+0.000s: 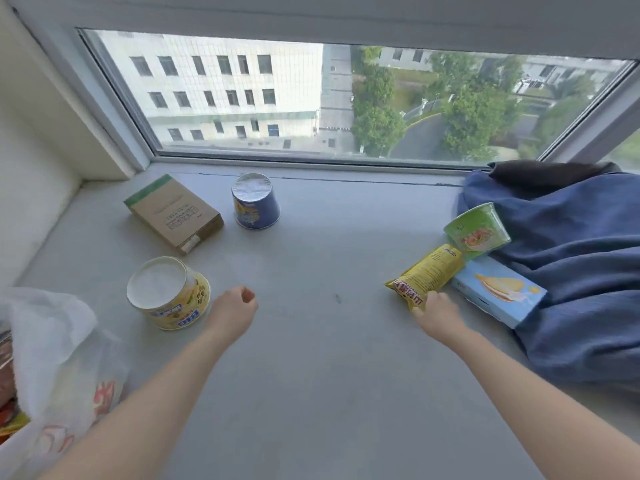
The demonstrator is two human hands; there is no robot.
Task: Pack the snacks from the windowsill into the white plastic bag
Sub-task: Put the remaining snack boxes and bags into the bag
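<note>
Right hand taking the yellow snack packet; left hand idle, closed on nothing.

Right hand (437, 308) pinches the near end of the yellow packet (424, 276) on the windowsill (311, 258), arm outstretched, presumably to lift it. Left hand (233, 308) hovers curled beside the yellow tub (169, 293). White plastic bag (52, 358) waits lower left.

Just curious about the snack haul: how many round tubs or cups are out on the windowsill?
3. A yellow tub near the left hand, a blue cup by the window, a green cup leaning on the blue cloth. The bag might hide more.
</note>
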